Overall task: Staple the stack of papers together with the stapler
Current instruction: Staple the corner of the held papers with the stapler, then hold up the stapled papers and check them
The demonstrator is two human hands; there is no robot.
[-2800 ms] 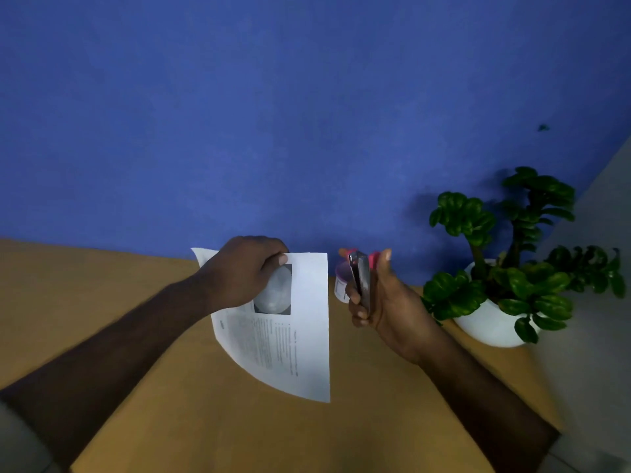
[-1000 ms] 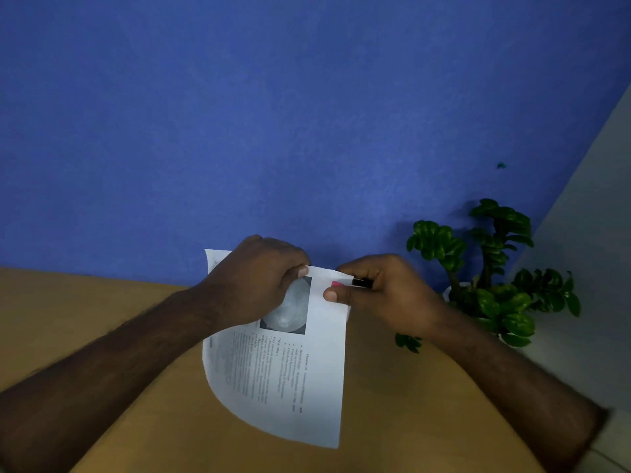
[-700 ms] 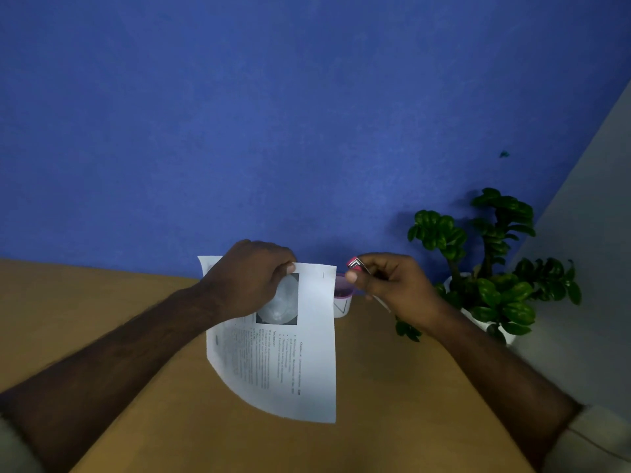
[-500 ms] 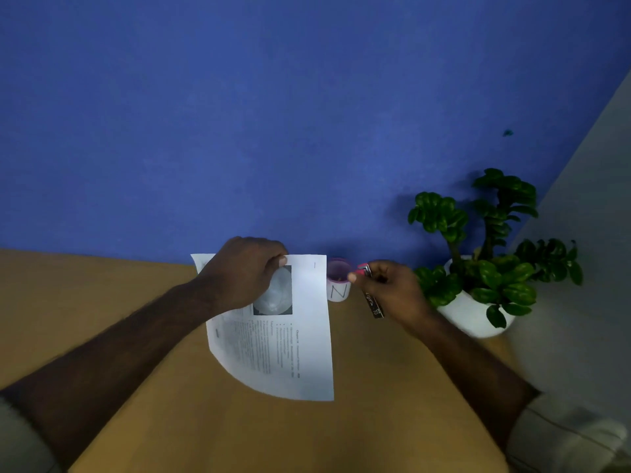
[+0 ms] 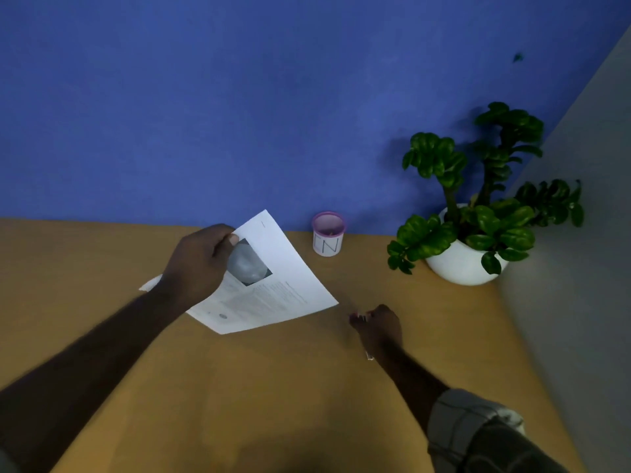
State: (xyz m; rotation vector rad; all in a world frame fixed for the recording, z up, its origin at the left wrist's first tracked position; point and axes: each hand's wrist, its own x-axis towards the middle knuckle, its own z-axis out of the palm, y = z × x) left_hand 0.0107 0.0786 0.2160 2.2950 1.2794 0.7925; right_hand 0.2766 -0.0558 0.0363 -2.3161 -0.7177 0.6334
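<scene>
My left hand (image 5: 198, 264) pinches the stack of papers (image 5: 283, 285) by its top edge and holds it tilted just above the wooden table (image 5: 273, 387). The top sheet is white, with a grey round picture and printed text. My right hand (image 5: 379, 327) is low over the table, right of the papers' lower corner, with its fingers closed. The stapler (image 5: 369, 356) is almost wholly hidden inside that fist: only a pink trace at the fingertips and a small metal end by the wrist show. The stapler and the papers are apart.
A small white cup with a pink rim (image 5: 327, 238) stands at the back against the blue wall. A leafy plant in a round white pot (image 5: 461, 264) fills the back right corner. A grey wall (image 5: 580, 268) bounds the table on the right.
My right hand has moved with the stapler from beside the cup down toward me, to the table. My left hand has turned the papers clockwise and lowered them.
</scene>
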